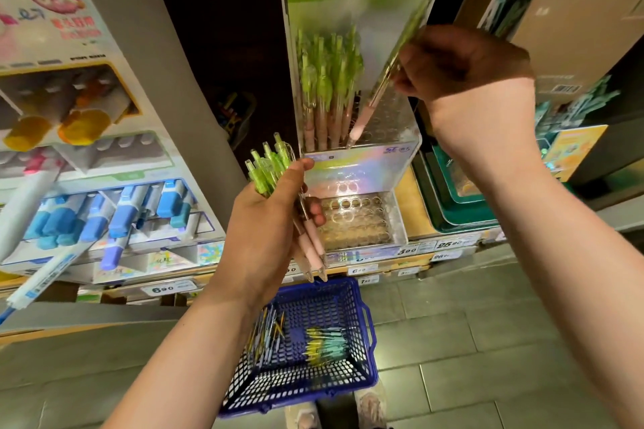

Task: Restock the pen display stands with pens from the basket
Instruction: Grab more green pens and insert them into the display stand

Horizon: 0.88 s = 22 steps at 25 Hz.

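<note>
A clear acrylic pen display stand [400, 136] with a green "1008" header hangs on the shelf. Several green-capped, pink-grip pens [327, 90] stand in its upper left holes. My right hand [463, 80] pinches a single green pen [386, 80], tilted, tip down at the stand's holes just right of the standing pens. My left hand [268, 230] grips a bundle of green pens [278, 185] below and left of the stand. The blue basket [366, 369] sits on the floor beneath, holding several loose pens [324, 345].
A lower tier of the stand [355, 223] shows bare holes. A display of blue and orange markers [104, 205] stands to the left. Green trays [453, 205] and a cardboard box [575, 10] sit at the right. Price tags [167, 287] line the shelf edge. Grey tile floor [488, 341] surrounds the basket.
</note>
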Tool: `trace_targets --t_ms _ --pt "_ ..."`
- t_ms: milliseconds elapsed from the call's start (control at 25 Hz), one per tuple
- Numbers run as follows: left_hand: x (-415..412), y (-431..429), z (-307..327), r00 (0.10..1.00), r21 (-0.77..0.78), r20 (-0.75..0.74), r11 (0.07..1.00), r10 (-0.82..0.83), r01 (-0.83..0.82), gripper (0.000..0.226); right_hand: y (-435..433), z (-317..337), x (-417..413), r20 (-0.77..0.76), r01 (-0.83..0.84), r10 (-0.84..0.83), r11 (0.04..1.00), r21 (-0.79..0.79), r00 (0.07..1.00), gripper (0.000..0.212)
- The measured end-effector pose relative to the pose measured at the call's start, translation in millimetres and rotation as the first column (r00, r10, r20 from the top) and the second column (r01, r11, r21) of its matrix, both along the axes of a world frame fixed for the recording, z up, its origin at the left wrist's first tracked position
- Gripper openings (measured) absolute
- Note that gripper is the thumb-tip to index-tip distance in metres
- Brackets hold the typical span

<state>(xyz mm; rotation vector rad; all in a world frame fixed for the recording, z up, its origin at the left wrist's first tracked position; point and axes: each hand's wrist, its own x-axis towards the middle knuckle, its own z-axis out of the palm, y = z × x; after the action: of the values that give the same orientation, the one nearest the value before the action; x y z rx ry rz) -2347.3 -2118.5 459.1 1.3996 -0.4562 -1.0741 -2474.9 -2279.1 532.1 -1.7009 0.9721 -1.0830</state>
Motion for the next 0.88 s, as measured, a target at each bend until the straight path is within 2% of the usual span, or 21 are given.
trace_targets --t_ms 200,360,480,560,640,720,880 --pt "0 -1 -1 0.999 -0.016 -0.049 1.0 -0.018 0.017 0.023 0 1 4 -0.026 0.032 -0.035 0.993 -0.115 0.999 0.014" --pt "1 5 -2 0.995 0.011 0.03 0.996 -0.091 0.09 0.026 0 0 7 -0.069 0.008 -0.02 0.985 -0.173 0.997 0.015" --pt "-2 7 -2 0.997 0.016 0.036 0.998 -0.067 0.066 0.028 -3 -1 8 -0.08 0.004 -0.022 0.977 -0.215 0.997 0.014" --pt "-4 6 -3 0.998 0.011 0.04 0.999 -0.05 0.05 0.024 -4 -5 10 -0.125 -0.041 0.015 0.977 -0.211 0.992 0.015" --pt "-6 5 -2 0.997 0.002 0.047 0.998 -0.065 0.065 0.023 -3 -14 14 -0.237 -0.097 0.044 0.971 -0.218 0.97 0.015" --pt "-6 6 -2 0.996 -0.013 0.047 0.997 -0.074 0.075 0.021 1 -22 15 -0.326 -0.097 0.008 0.961 -0.259 0.945 0.014" --pt "-4 5 -2 0.999 -0.039 0.041 0.999 -0.035 0.036 0.022 6 -24 16 -0.337 -0.048 -0.052 0.958 -0.283 0.94 0.012"
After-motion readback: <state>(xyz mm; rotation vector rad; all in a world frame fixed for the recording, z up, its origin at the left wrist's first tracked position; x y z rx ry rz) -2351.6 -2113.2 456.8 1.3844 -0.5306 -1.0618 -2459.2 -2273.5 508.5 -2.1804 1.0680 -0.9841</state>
